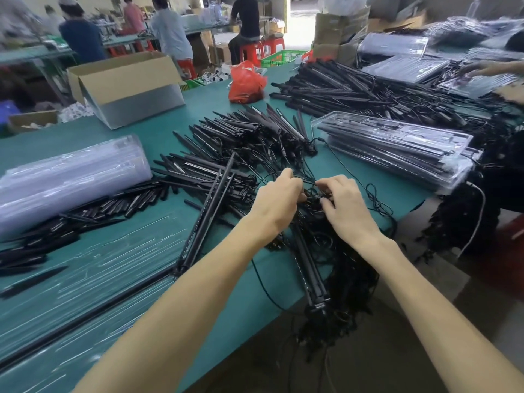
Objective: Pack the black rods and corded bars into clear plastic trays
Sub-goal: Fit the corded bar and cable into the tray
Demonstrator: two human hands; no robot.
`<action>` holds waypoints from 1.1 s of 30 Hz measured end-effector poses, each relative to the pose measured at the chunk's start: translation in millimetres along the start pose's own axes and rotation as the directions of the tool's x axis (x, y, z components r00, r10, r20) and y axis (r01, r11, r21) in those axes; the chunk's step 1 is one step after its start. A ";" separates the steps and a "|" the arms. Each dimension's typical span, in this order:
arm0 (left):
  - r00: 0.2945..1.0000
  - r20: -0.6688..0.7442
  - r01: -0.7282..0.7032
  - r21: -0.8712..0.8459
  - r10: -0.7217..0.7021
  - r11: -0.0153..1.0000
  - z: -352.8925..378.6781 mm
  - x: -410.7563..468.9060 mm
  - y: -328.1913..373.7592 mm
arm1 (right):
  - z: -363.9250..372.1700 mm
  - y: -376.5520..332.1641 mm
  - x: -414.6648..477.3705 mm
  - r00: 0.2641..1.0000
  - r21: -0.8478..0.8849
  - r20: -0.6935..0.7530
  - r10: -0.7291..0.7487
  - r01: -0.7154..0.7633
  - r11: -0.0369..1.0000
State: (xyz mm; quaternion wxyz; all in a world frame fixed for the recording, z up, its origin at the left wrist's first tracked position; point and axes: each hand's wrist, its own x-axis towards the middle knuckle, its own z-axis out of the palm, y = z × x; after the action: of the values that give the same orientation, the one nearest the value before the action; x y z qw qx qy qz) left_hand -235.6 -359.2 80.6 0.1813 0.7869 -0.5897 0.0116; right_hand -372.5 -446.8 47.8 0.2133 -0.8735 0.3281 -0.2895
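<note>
Both hands work a knot of thin black cords at the near edge of the green table (136, 143).

The left hand (279, 198) and right hand (344, 205) meet over the tangle of cords (314, 198), the fingers of each pinched on cord strands between them. Below the hands a bundle of corded bars (309, 276) hangs off the table edge, its cords trailing toward the floor. Just left of the hands another few long bars (208, 211) lie diagonally, and beyond them a heap of black rods and bars (249, 131) covers the middle of the table. A stack of filled clear plastic trays (397, 146) sits to the right, near the hands. An empty clear tray (93, 268) lies flat at lower left, with a roll-like stack of clear trays (71, 177) behind it. A cardboard box (127, 80) and a red plastic bag (246, 82) stand farther back.
</note>
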 end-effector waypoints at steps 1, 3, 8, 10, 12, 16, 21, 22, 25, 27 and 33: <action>1.000 -0.013 0.023 -0.026 -0.024 0.999 -1.4 1.2 -1.8 | -1.3 -0.2 1.3 1.000 -0.004 -0.008 0.011 -0.011 1.000; 0.997 -0.031 0.063 -0.056 -0.065 0.996 -2.6 2.7 -3.0 | -4.2 -1.1 5.4 0.999 -0.055 0.009 0.034 -0.033 0.998; 0.992 -0.099 0.077 -0.052 -0.082 0.996 2.7 0.6 -3.0 | -8.4 -6.8 19.4 0.987 -0.184 0.146 0.064 -0.036 0.982; 0.988 -0.131 0.077 -0.073 -0.086 0.994 4.7 -1.5 -5.1 | -5.9 -7.6 21.0 0.990 -0.195 0.128 0.065 -0.039 0.980; 0.986 -0.148 0.059 -0.128 -0.078 0.990 6.4 -4.3 -4.8 | -2.2 -7.0 19.1 0.996 -0.195 0.072 0.044 -0.029 0.980; 0.983 -0.161 0.054 -0.188 -0.085 0.981 6.5 -3.0 0.0 | 0.6 -3.9 17.2 0.999 -0.140 -0.029 0.016 -0.020 0.990; 0.987 -0.132 0.065 -0.156 -0.087 0.986 5.0 4.1 3.5 | -2.9 -1.1 16.5 0.986 -0.111 -0.159 -0.052 0.035 0.993; 0.986 -0.142 0.063 -0.163 -0.087 0.985 5.7 5.2 4.2 | -4.3 -0.9 16.1 0.983 -0.114 -0.168 -0.072 0.053 0.992; 0.973 -0.179 0.085 -0.317 -0.148 0.945 4.6 11.9 6.0 | -8.6 -0.6 16.6 0.981 -0.110 -0.156 -0.115 0.098 0.989; 0.983 -0.112 0.077 -0.481 -0.148 0.873 -2.3 15.0 4.7 | -9.3 -1.4 16.7 0.983 -0.091 -0.140 -0.120 0.108 0.990; 0.982 0.073 0.174 -0.700 -0.172 0.693 -9.8 7.1 -9.9 | -5.2 -22.6 12.3 0.972 0.006 -0.090 -0.215 0.217 0.976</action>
State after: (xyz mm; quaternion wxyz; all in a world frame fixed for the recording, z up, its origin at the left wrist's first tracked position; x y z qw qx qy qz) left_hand -222.2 -360.4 88.7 0.4668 0.7105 -0.4731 -0.2313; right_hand -358.1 -440.6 68.9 0.1727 -0.8886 0.2379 -0.3521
